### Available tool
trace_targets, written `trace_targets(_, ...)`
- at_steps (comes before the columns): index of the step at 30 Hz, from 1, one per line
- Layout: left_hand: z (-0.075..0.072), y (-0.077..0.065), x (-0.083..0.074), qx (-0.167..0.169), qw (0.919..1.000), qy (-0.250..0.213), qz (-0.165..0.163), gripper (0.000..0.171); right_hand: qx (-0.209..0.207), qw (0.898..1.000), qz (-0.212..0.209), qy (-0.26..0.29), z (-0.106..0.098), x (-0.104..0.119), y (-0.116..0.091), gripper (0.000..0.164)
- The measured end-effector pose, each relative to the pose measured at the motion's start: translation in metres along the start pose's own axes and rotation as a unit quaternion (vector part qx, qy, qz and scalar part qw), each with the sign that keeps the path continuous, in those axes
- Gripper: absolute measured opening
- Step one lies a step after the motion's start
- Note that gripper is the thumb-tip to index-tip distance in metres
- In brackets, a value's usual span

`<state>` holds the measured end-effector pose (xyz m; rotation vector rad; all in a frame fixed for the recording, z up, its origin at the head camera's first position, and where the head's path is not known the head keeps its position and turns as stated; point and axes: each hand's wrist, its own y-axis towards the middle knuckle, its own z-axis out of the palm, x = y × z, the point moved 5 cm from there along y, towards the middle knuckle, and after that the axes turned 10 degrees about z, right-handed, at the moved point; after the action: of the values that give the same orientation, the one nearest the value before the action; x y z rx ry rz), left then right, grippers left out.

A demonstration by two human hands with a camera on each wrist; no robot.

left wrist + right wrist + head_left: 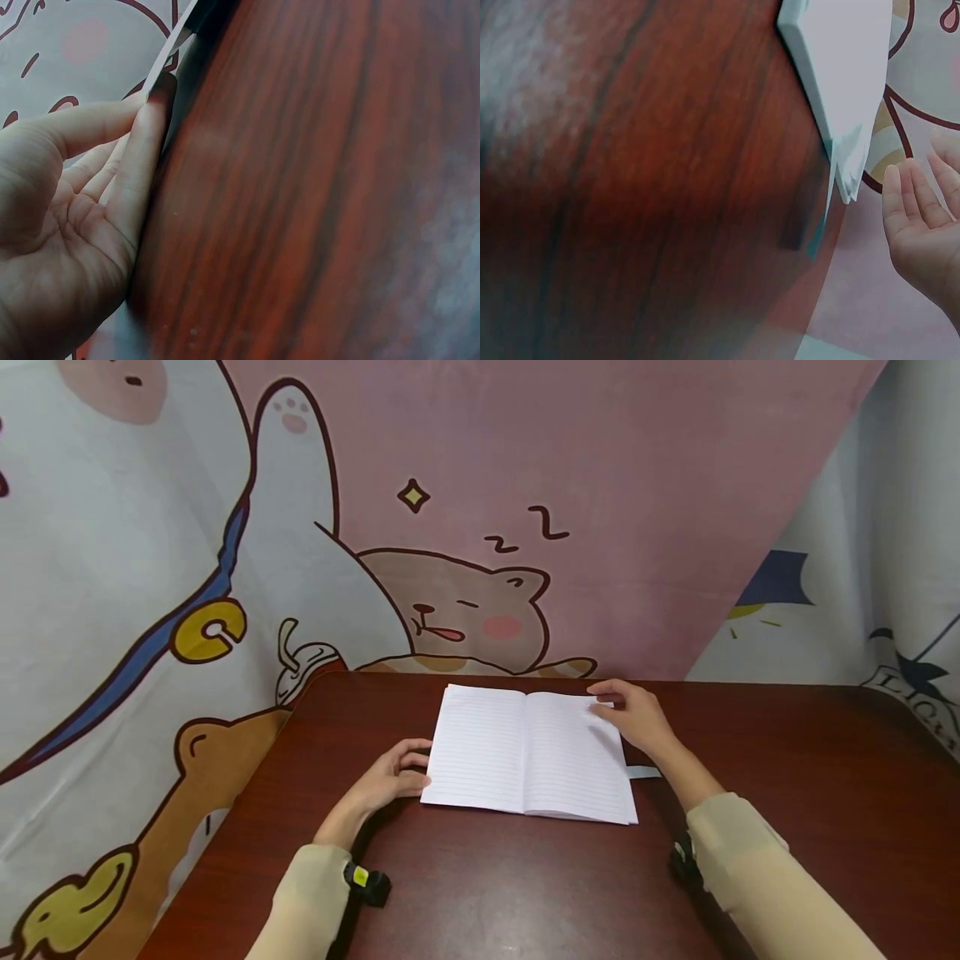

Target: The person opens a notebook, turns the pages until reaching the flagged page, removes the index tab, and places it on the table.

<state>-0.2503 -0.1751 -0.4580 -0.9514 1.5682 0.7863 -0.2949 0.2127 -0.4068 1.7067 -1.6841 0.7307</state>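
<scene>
The open notebook (pixel 528 756) lay on the counter (pixel 480 877) between the left hand (pixel 386 781) and right hand (pixel 637 718). The left pinched the edge beside it with thumb and fingers, probably to steady the pages; the right, angled inward by the far corner, held nothing, fingers loosely extended.

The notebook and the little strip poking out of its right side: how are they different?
The notebook is big and wide; the strip is small and narrow. The open notebook shows white paper with lines; the strip looks plain and bluish. Both are pale.
</scene>
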Motion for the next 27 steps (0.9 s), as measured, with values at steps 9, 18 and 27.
trace_targets(9,-0.001,0.001,-0.001,-0.002,1.0000,0.006,0.001,0.059,0.006,1.000,0.029,-0.006,0.000,-0.013,0.001,0.037)
trace_targets(18,0.002,-0.001,0.000,0.003,1.0000,0.008,-0.002,0.060,0.043,0.996,0.076,-0.020,0.010,-0.038,0.004,0.051)
trace_targets(27,0.001,0.000,-0.002,0.001,1.0000,-0.003,0.000,0.059,0.044,0.995,0.081,-0.038,0.010,-0.039,0.006,0.050)
